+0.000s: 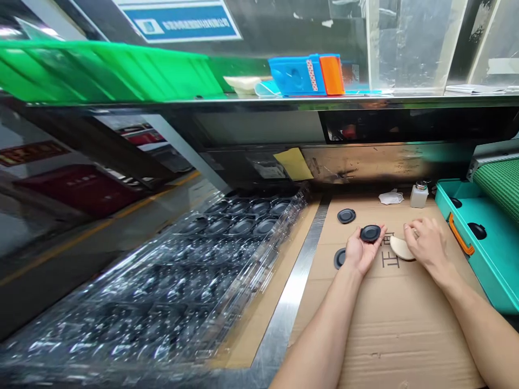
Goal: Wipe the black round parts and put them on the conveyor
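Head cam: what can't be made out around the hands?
Head view:
- Underside of the black disc: left hand covers it.
- Full outline of the beige curved piece: right hand covers part.
- Lower black disc: left hand hides its edge.
- Clear tray stack: glare hides the disc count.
- Small bottle: any label too small.

Bare forearms [320,340], a ring [416,233] on the right hand [430,248]

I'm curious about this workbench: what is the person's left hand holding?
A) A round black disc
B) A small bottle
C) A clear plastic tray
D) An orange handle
A. The left hand grips the round black disc between thumb and fingers, just above the cardboard.
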Available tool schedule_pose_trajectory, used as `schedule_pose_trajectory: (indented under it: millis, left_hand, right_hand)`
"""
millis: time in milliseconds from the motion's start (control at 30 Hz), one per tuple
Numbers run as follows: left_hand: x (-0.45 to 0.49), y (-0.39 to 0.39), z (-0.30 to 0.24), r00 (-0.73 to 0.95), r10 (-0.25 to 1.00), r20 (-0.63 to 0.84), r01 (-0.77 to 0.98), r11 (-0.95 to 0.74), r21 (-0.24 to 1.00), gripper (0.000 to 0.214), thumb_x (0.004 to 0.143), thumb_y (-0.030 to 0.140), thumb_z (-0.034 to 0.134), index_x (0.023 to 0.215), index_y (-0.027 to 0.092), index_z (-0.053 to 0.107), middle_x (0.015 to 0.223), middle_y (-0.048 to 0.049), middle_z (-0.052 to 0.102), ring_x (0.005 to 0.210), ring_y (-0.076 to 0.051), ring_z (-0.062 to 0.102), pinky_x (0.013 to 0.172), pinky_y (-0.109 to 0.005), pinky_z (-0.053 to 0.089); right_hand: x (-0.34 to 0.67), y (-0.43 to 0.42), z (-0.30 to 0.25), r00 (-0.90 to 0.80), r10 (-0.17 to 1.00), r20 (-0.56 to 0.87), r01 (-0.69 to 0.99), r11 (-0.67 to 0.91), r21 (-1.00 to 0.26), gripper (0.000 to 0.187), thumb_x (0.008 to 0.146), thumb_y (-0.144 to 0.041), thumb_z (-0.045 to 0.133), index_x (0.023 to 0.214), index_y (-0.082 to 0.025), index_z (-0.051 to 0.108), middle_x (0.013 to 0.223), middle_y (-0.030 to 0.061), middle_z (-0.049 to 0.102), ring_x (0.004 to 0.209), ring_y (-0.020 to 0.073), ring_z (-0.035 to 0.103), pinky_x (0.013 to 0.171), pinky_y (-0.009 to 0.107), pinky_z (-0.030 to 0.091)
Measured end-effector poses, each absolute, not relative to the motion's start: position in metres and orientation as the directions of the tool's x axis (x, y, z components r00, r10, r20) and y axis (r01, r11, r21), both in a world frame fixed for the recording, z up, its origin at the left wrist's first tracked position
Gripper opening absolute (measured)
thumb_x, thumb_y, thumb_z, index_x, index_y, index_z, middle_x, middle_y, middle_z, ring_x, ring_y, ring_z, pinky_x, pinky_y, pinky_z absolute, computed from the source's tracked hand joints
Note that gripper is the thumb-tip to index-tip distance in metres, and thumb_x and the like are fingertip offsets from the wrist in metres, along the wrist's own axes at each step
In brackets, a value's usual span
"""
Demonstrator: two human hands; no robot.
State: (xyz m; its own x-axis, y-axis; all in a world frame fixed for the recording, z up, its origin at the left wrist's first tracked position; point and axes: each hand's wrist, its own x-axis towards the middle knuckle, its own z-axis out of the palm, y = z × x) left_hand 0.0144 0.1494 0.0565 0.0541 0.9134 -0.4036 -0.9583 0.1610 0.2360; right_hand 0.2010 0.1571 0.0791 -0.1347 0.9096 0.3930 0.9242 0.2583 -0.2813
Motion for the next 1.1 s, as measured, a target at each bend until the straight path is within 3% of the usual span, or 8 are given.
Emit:
schedule_pose_trajectory:
  millis: [67, 200, 267, 467, 733, 900, 1033, 1100]
  left_hand:
    - [0.014, 0.148, 0.06, 0.056, 0.914, -0.403, -0.96, 0.16, 0.231, 0.042, 0.102, 0.036, 0.031, 0.119, 0.004, 0.054, 0.116, -0.0287, 0.064, 0.113, -0.034, 0.066, 0.077, -0.042, 0.064]
    - [0.017, 0.145, 0.066, 0.068, 0.907, -0.415, -0.955, 0.179, 0.236, 0.042, 0.103, 0.036, 0.031, 0.12, 0.005, 0.054, 0.117, -0.027, 0.064, 0.114, -0.033, 0.066, 0.078, -0.039, 0.064]
    - [0.017, 0.144, 0.066, 0.077, 0.909, -0.41, -0.951, 0.19, 0.243, 0.042, 0.102, 0.036, 0.031, 0.118, 0.006, 0.055, 0.118, -0.0259, 0.065, 0.114, -0.032, 0.065, 0.08, -0.037, 0.063]
    - [0.024, 0.142, 0.057, 0.108, 0.94, -0.322, -0.895, 0.233, 0.379, 0.041, 0.102, 0.04, 0.033, 0.104, 0.011, 0.063, 0.114, -0.0199, 0.068, 0.106, -0.028, 0.068, 0.082, -0.038, 0.059]
    - [0.053, 0.132, 0.051, 0.162, 0.974, -0.16, -0.852, 0.22, 0.475, 0.031, 0.101, 0.031, 0.041, 0.101, 0.014, 0.067, 0.112, -0.011, 0.069, 0.114, -0.022, 0.063, 0.104, -0.035, 0.048]
    - [0.046, 0.132, 0.053, 0.129, 0.96, -0.249, -0.841, 0.239, 0.485, 0.033, 0.101, 0.033, 0.041, 0.098, 0.013, 0.066, 0.108, -0.0142, 0.07, 0.112, -0.024, 0.064, 0.104, -0.038, 0.048]
    - [0.045, 0.134, 0.052, 0.128, 0.96, -0.248, -0.835, 0.239, 0.495, 0.034, 0.102, 0.032, 0.038, 0.1, 0.013, 0.066, 0.109, -0.0141, 0.07, 0.111, -0.023, 0.065, 0.102, -0.04, 0.05]
    - [0.047, 0.134, 0.051, 0.161, 0.952, -0.262, -0.843, 0.271, 0.465, 0.033, 0.102, 0.034, 0.039, 0.101, 0.014, 0.066, 0.108, -0.013, 0.071, 0.11, -0.023, 0.065, 0.102, -0.04, 0.05]
  right_hand:
    - [0.211, 0.159, 0.081, -0.084, 0.908, 0.41, 0.973, 0.164, -0.163, 0.032, 0.095, -0.04, 0.045, 0.098, -0.023, 0.072, 0.112, 0.01, 0.067, 0.106, 0.0284, 0.053, 0.087, 0.038, 0.036]
    - [0.231, 0.169, 0.076, -0.076, 0.98, 0.184, 0.994, 0.088, -0.06, 0.024, 0.089, -0.034, 0.053, 0.1, -0.022, 0.071, 0.096, 0.0133, 0.069, 0.093, 0.0305, 0.059, 0.077, 0.038, 0.04]
    - [0.233, 0.173, 0.073, -0.108, 0.981, 0.16, 0.983, 0.13, -0.131, 0.022, 0.09, -0.031, 0.051, 0.093, -0.02, 0.07, 0.087, 0.0121, 0.069, 0.083, 0.0272, 0.061, 0.072, 0.035, 0.04]
    - [0.197, 0.156, 0.073, -0.319, 0.823, 0.469, 0.711, 0.535, -0.457, 0.025, 0.096, -0.034, 0.047, 0.105, -0.02, 0.065, 0.098, 0.0084, 0.067, 0.089, 0.0208, 0.061, 0.076, 0.029, 0.044]
    - [0.166, 0.137, 0.059, -0.298, 0.823, 0.484, 0.794, 0.495, -0.353, 0.025, 0.099, -0.028, 0.045, 0.106, -0.024, 0.068, 0.1, 0.0059, 0.065, 0.088, 0.0176, 0.06, 0.072, 0.025, 0.04]
    - [0.174, 0.139, 0.067, -0.528, 0.785, 0.324, 0.705, 0.618, -0.349, 0.017, 0.096, -0.027, 0.05, 0.095, -0.025, 0.067, 0.097, 0.0024, 0.064, 0.081, 0.015, 0.059, 0.067, 0.024, 0.039]
    - [0.178, 0.138, 0.069, -0.416, 0.845, 0.336, 0.814, 0.511, -0.278, 0.02, 0.097, -0.028, 0.047, 0.094, -0.024, 0.067, 0.092, 0.0037, 0.063, 0.077, 0.0158, 0.057, 0.063, 0.026, 0.036]
    - [0.177, 0.137, 0.067, -0.455, 0.817, 0.355, 0.776, 0.559, -0.292, 0.019, 0.097, -0.029, 0.048, 0.095, -0.025, 0.066, 0.095, 0.0033, 0.063, 0.081, 0.0158, 0.058, 0.065, 0.025, 0.037]
